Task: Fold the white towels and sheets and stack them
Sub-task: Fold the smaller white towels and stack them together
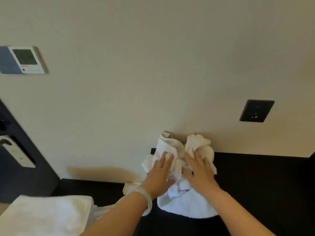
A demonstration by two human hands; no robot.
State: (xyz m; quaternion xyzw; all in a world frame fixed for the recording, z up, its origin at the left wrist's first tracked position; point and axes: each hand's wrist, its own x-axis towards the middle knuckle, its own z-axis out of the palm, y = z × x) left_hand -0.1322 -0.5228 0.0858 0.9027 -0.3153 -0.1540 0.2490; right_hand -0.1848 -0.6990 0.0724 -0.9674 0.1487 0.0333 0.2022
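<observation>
The left hand and right hand press flat, fingers spread, on 1 crumpled towel, so probably best to smooth the bunch past the fingertips before folding.

A plain cream wall fills most of the view, evenly lit, with soft shadows low down near the desk. The desk is black and runs along the foot of the wall, its back edge touching it. High on the left, 1 white control panel with a grey screen and a row of small buttons is mounted on the wall. On the right, lower, sits 1 black socket. At the far left stands a dark door bearing a silver lock plate with a small green light.
</observation>
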